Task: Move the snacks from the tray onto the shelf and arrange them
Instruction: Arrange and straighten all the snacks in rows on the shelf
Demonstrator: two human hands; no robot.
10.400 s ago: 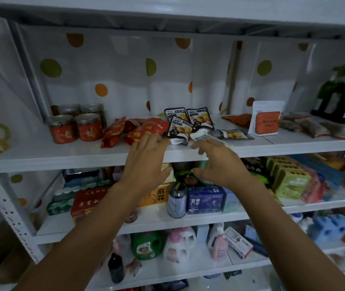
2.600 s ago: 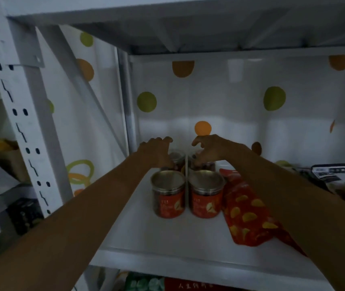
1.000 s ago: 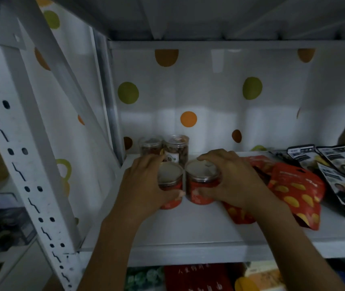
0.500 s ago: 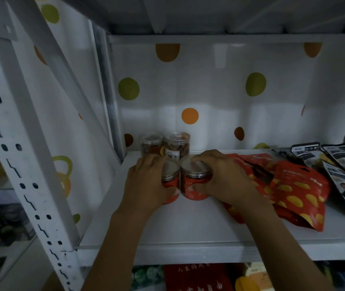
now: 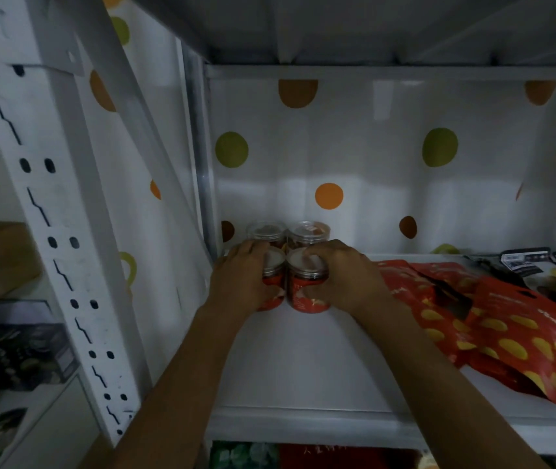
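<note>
Shelf [image 5: 303, 363], back-left corner: rear jars [image 5: 266, 230] set; left hand [image 5: 241, 286] curls fingers round front-left jar [image 5: 274, 263], right hand [image 5: 346, 277] round front-right jar [image 5: 307, 294]; red pouches [image 5: 506, 330] look unsorted; tray unseen; judged late-stage.

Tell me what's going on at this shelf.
A person is arranging snack jars on the white shelf. The left hand grips the left red jar and the right hand grips the right red jar. The two stand side by side, just in front of the clear-lidded jars in the back left corner. Red pouches lie to the right, with black packets beyond them.
</note>
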